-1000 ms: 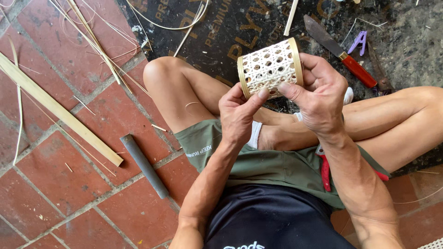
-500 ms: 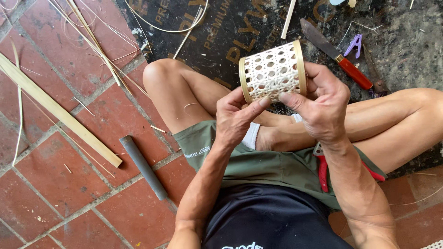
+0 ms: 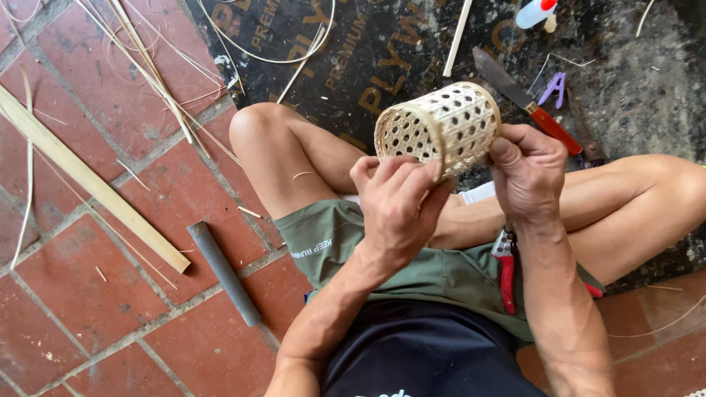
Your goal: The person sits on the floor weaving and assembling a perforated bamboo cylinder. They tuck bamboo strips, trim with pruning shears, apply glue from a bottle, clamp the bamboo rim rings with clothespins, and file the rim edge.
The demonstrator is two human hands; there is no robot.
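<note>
L hand: our left hand (image 3: 401, 209) is curled shut round the near rim of the woven cane cylinder (image 3: 439, 129), thumb on top, fingers under; firm grip
R hand: our right hand (image 3: 531, 175) is closed on the far end of the cylinder, thumb pressed to the wall; fingers partly hidden, so we can't tell how far they wrap
Where: cylinder is held in the air above our crossed legs, lying on its side, open mouth turned left
Progress: we judge the body nearly done; wall is woven all round w/ an even hexagonal open pattern, near rim bound w/ a flat band; far end hidden, can't tell if finished; no loose strands stick out
Material: pale cane strips, thin, flat, springy; lattice looks stiff but light
Lap: red-handled pliers (image 3: 506, 270) lie on our green shorts (image 3: 412, 265), just beside the right forearm
Floor: red-handled knife (image 3: 523, 99) on a dark printed board (image 3: 346, 51); grey tube (image 3: 223, 272) & split bamboo slat (image 3: 88, 180) on red brick tiles (image 3: 81, 294); loose cane strands (image 3: 162, 81); a small white bottle w/ red cap (image 3: 535, 12) at the top edge
</note>
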